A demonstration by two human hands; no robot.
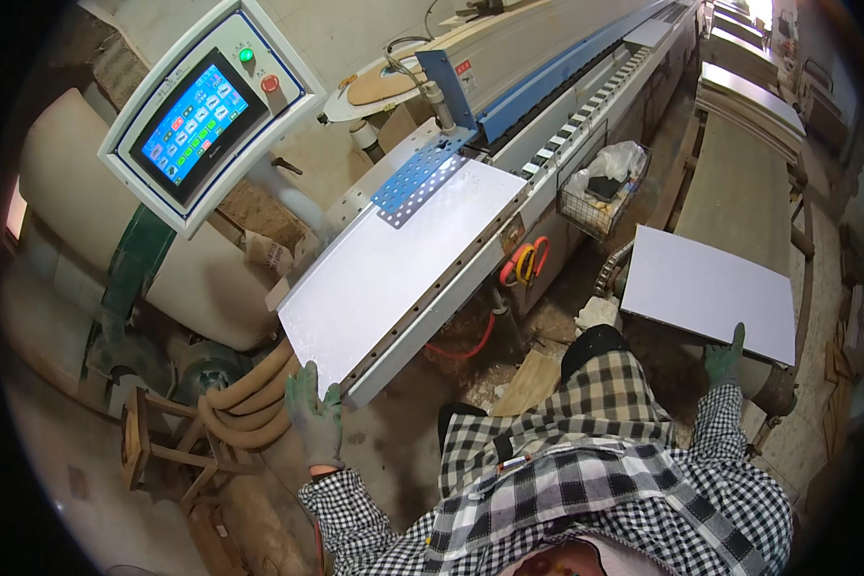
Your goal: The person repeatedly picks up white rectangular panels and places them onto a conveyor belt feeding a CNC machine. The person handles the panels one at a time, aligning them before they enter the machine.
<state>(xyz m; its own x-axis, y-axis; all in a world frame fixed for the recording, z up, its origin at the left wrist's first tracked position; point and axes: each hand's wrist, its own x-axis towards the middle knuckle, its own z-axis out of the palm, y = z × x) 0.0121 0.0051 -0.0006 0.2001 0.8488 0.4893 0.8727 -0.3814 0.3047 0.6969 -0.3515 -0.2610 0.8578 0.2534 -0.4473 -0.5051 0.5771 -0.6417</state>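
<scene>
Left hand (315, 419), in a green-grey work glove, fingers spread flat against the near edge of a large white rectangular laminated panel (398, 259) lying on the machine's infeed tabletop (432, 307). Right hand (725, 355), gloved alike, fingers curled over the near edge of a second white rectangular panel (706, 288), which rests to the right on a stack of pale boards (739, 192). Both panels look stiff, flat and smooth-faced; likely moderately heavy, slippery on the faces, with corners and edges prone to chipping. Best taken by the long edges or near corners, the weight supported from beneath. A blue perforated metal plate (418, 173) overlaps the far end of the first panel. Far left: a tilted touch-screen control box (206, 115) with green and red buttons. Between the panels: a wire basket of rags (600, 187), orange and red hose loops (526, 261), wood offcuts on the floor (528, 379). Near left: tan ribbed extraction hoses (245, 403) and a small wooden stand (154, 442), crowding the foot room beside the machine.
</scene>
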